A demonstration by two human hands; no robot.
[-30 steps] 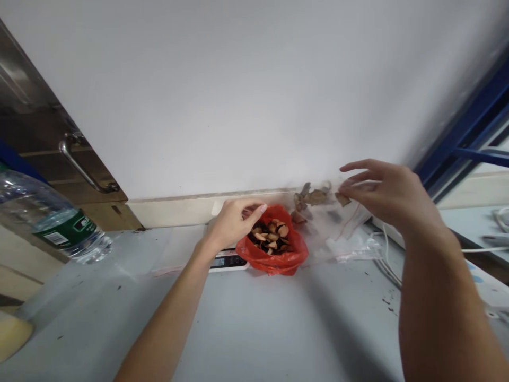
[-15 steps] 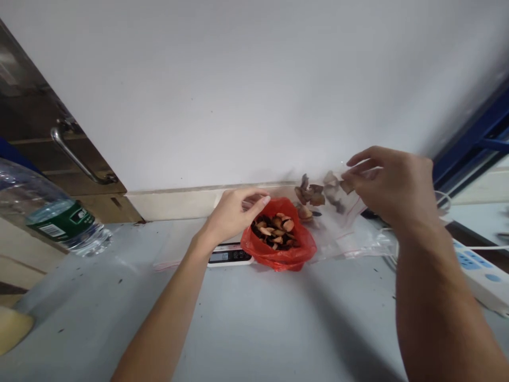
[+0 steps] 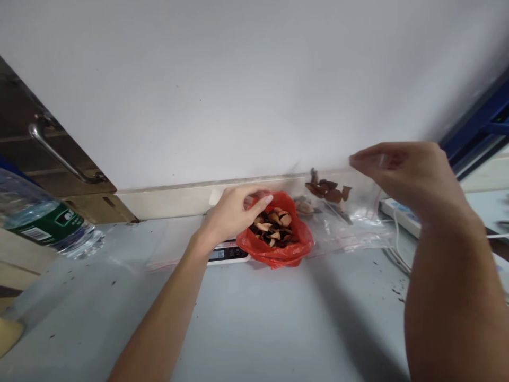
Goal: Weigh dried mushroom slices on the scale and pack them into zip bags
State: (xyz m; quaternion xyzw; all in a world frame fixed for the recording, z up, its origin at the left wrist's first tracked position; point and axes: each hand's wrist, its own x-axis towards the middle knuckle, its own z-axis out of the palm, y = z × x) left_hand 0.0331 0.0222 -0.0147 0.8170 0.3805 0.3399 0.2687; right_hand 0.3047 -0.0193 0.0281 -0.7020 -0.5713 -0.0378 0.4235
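Observation:
My left hand (image 3: 234,212) curls its thumb and fingers over the left rim of a red plastic bag (image 3: 280,260), gripping it. Inside that bag lie many brown, curled dried pieces (image 3: 274,227); their exact kind I cannot make out. My right hand (image 3: 405,170) is raised at the right, its fingertips pinching the top of a clear zip bag (image 3: 361,199). A few dark brown dried pieces (image 3: 328,191) hang within the clear plastic. Part of a digital scale (image 3: 228,253) shows beside the red bag, the rest hidden by my left hand and the bag.
A water bottle with a green label (image 3: 51,225) is at the left. Another flat clear bag (image 3: 167,249) lies beside the scale. On the right are a power strip (image 3: 401,212) and white cables (image 3: 397,254). A white wall (image 3: 238,95) stands behind the grey table (image 3: 246,323).
My right hand has moved a little right and its fingers have drawn together on the clear bag. The pieces inside that bag have shifted. My left hand stays at the red bag.

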